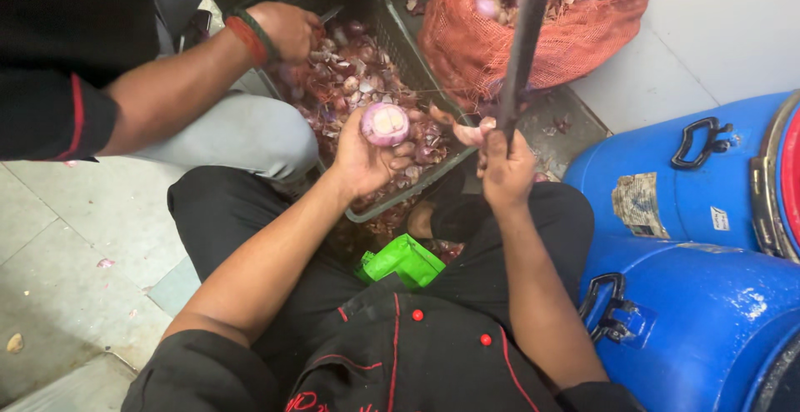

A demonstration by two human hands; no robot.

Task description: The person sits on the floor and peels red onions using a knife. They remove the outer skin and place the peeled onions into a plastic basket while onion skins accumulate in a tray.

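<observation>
Purple-white onion (384,124), half peeled, sits in your left hand (363,159), fingers curled round it, right over the grey crate (392,24) full of onion skins (350,79). Your right hand (507,170) is closed tight on the handle of a long dark knife (525,37), blade pointing up and away toward the orange mesh sack (542,37). Another person's hand (287,29) reaches into the crate's far corner. Blue drums (683,295) stand just beside your right leg.
</observation>
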